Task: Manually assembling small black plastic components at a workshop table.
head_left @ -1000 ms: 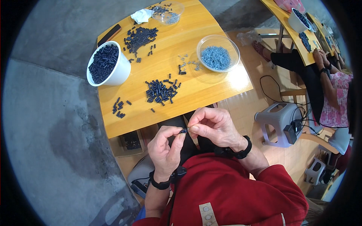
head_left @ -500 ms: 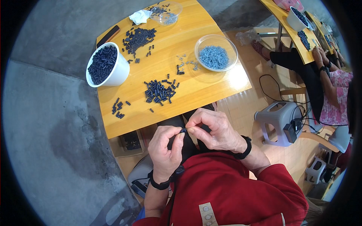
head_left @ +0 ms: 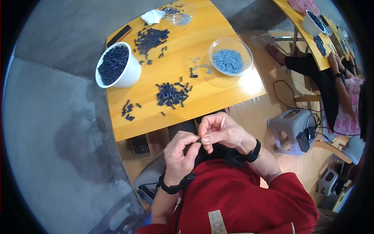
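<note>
Your left hand (head_left: 180, 156) had its fingers drawn to a pinch, thumb against forefinger, on a small, dark, cylinder-like piece (head_left: 199, 140) above your lap, just off the near edge of the pale yellow wood-grain bench (head_left: 210, 84). The fingers of your right hand (head_left: 226, 132) had closed to a pinch at the same spot, tips meeting the left ones; what lay between them was hidden, so its hold could not be told.

On the bench, nearest you, sat a loose heap of short, matt black tubular pieces (head_left: 171, 94), with a sparser scatter of the same kind (head_left: 129, 111) to its left. A smooth white plastic bucket (head_left: 134, 72), tapered and round-mouthed, stood tilted-looking at the left edge, filled with similar black tubes (head_left: 113, 65). Farther back: a second dark heap (head_left: 152, 40), a crumpled white tissue (head_left: 153, 17) and a clear plastic bowl (head_left: 191, 11).

To the right, a shallow, round, transparent bowl (head_left: 248, 58) held a grainy mass of blue-grey translucent bits (head_left: 228, 60); a few clear bits (head_left: 200, 65) lay loose beside it. You wore a black wristband (head_left: 254, 151) on the right.
</note>
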Demonstrator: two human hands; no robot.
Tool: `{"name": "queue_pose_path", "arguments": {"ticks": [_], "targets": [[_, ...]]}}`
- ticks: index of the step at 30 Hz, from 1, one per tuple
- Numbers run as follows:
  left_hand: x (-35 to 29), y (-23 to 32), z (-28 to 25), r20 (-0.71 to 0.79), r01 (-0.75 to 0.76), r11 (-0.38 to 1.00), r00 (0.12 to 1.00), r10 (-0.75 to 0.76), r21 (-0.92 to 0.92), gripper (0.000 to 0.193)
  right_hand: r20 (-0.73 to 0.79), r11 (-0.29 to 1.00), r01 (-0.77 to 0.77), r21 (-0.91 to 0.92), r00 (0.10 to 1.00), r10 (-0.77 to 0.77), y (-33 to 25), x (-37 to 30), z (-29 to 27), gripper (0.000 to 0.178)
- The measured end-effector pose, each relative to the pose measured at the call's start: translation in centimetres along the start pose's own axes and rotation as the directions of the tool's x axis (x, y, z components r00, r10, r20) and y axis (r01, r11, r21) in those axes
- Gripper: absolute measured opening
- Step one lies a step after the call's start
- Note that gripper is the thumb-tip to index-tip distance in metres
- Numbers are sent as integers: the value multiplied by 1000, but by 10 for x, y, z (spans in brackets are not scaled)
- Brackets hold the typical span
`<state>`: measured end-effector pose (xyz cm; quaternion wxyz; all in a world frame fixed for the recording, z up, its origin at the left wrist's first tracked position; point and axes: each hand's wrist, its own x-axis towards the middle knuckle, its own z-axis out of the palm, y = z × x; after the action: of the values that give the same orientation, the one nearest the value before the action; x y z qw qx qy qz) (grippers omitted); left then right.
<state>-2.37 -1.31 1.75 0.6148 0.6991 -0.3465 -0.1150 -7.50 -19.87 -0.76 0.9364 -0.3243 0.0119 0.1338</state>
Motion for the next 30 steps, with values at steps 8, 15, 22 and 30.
{"name": "queue_pose_path", "arguments": {"ticks": [8, 15, 22, 30], "targets": [[-24, -28, -17, -217, 169, 981, 958, -185, -90, 10, -82, 993, -78, -88, 994, 70, 24, 36, 4, 15], [-38, -41, -36, -372, 164, 955, 894, -250, -249, 10, 104, -14, 119, -993, 795, -598, 60, 97, 17, 19], [-39, -40, -40, -390, 138, 950, 888, -244, -280, 11, 71, -284, -61, -957, 899, -431, 76, 121, 20, 27], [-26, -29, -33, -302, 54, 900, 932, -201, -432, 15, -280, 649, 0, -761, 902, -328, 31, 72, 28, 15]]}}
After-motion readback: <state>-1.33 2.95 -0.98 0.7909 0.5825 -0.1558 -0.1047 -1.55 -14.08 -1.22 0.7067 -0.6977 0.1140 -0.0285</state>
